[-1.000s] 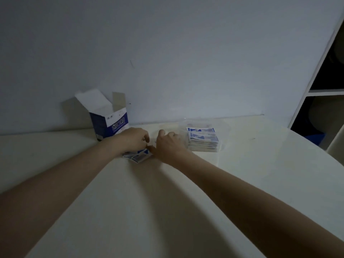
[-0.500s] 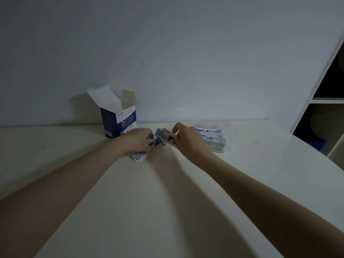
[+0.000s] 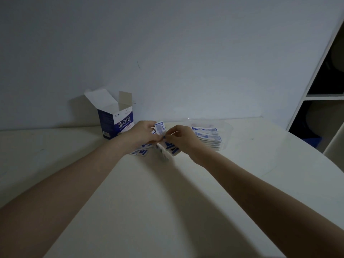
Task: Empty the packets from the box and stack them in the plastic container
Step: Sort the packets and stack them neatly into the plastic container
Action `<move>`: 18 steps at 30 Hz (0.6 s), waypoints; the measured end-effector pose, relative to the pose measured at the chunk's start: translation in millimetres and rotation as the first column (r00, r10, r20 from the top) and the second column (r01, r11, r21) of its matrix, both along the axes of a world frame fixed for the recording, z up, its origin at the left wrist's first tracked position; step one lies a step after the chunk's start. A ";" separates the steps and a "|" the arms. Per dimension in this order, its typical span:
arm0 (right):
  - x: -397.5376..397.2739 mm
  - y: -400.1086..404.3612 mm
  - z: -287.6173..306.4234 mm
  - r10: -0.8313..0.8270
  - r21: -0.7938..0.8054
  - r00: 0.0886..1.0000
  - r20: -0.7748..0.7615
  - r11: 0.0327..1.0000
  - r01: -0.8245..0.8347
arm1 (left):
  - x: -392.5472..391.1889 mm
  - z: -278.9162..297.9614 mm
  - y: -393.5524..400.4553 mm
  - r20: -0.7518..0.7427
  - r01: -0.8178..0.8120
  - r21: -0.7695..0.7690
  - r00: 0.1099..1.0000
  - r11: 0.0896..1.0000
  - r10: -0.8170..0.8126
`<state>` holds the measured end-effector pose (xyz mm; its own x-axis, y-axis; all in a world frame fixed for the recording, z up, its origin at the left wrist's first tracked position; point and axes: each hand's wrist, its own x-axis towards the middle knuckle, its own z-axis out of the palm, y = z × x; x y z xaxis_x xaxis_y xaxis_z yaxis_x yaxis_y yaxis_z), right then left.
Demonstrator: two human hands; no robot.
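Both hands had lifted loose packets (image 3: 161,129) off the counter (image 3: 167,202); left hand (image 3: 144,134) and right hand (image 3: 183,138) pinched them near the far edge. Squaring edges first should help stacking in the container (image 3: 226,127).

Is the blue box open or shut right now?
Open. The blue box stands upright by the wall, top flaps raised. Its inside cannot be seen from this view, so whether packets remain in it cannot be told.

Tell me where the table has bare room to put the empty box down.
Bare table lies near you between both forearms, left of the box, and right of the plastic container. It's crowded around the left hand, right hand and loose packets.
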<state>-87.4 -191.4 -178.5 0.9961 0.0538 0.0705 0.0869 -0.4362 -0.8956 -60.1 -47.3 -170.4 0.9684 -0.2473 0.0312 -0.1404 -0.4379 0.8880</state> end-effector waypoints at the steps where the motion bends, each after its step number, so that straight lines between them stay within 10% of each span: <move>1: -1.4 -0.9 -1.0 0.022 -0.011 1.000 0.006 1.000 -0.022 | -0.5 -0.4 -0.8 0.019 -0.004 0.014 1.000 1.000 0.004; 18: -5.4 -22.4 9.3 -0.016 0.156 0.994 -0.105 0.987 0.032 | -5.2 4.6 16.4 -0.100 0.119 -0.003 0.988 0.993 -0.118</move>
